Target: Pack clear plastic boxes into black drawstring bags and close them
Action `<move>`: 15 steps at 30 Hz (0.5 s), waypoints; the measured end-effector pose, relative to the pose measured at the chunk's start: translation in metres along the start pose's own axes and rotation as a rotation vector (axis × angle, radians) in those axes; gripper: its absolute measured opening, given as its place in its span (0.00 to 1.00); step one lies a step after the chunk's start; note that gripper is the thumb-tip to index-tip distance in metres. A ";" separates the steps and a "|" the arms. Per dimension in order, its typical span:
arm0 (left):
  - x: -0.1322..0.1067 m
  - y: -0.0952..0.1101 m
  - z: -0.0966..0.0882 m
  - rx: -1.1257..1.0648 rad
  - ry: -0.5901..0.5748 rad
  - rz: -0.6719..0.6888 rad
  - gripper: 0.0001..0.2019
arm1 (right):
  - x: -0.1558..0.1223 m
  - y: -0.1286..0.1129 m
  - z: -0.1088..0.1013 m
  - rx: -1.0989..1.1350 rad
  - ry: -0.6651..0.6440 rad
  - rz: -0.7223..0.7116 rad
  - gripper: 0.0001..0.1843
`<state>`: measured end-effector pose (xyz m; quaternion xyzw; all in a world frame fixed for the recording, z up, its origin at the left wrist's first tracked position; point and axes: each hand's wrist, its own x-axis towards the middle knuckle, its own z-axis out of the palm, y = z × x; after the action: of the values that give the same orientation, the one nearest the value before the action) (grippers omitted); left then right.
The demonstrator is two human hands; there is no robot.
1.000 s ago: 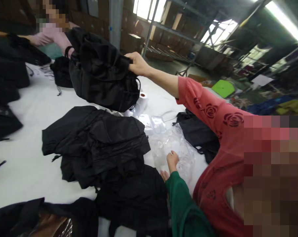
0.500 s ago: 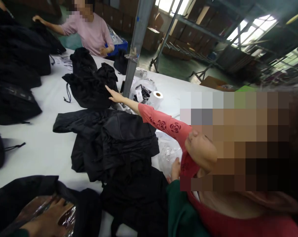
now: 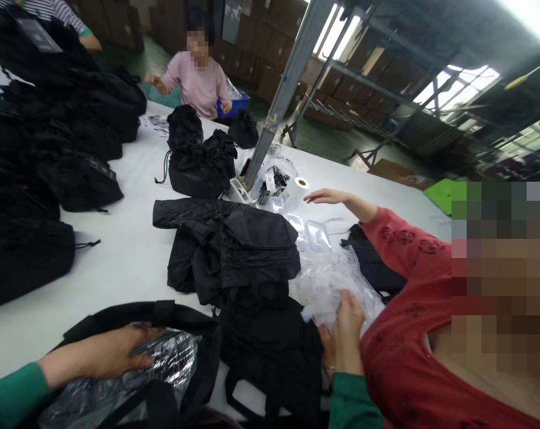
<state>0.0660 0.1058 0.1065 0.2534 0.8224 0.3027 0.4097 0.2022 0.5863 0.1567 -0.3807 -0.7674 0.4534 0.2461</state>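
Observation:
My left hand (image 3: pixel 106 356) lies with fingers stretched over crinkled clear plastic (image 3: pixel 174 356) inside an open black bag (image 3: pixel 207 351) at the lower left. My right hand (image 3: pixel 348 325) is closed on a clear plastic bag (image 3: pixel 330 277), part of a loose pile. Beside that hand, a co-worker's hand (image 3: pixel 327 351) is partly hidden. Several folded black fabric bags (image 3: pixel 252 256) lie between my two hands, with black straps near the front edge.
A co-worker in red reaches an arm (image 3: pixel 362 208) over the table from the right. A metal post (image 3: pixel 281 89) rises beside a label roll (image 3: pixel 301 185) and a bag of black tags (image 3: pixel 274 182). Black drawstring bags (image 3: pixel 202 167) stand farther back; more are heaped left. Another person (image 3: pixel 202 83) is across the table.
The co-worker's outstretched arm has drawn back right from the black drawstring bags. My view has shifted, showing more of both my hands. My right hand now shows closed on the plastic.

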 end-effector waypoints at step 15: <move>-0.054 0.004 0.008 -0.388 0.038 -0.052 0.37 | -0.072 -0.110 0.053 0.402 -0.387 -0.022 0.21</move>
<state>0.1028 0.0752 0.1338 0.1425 0.7623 0.4496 0.4432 0.1660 0.4683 0.2269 -0.2221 -0.6987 0.6583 0.1705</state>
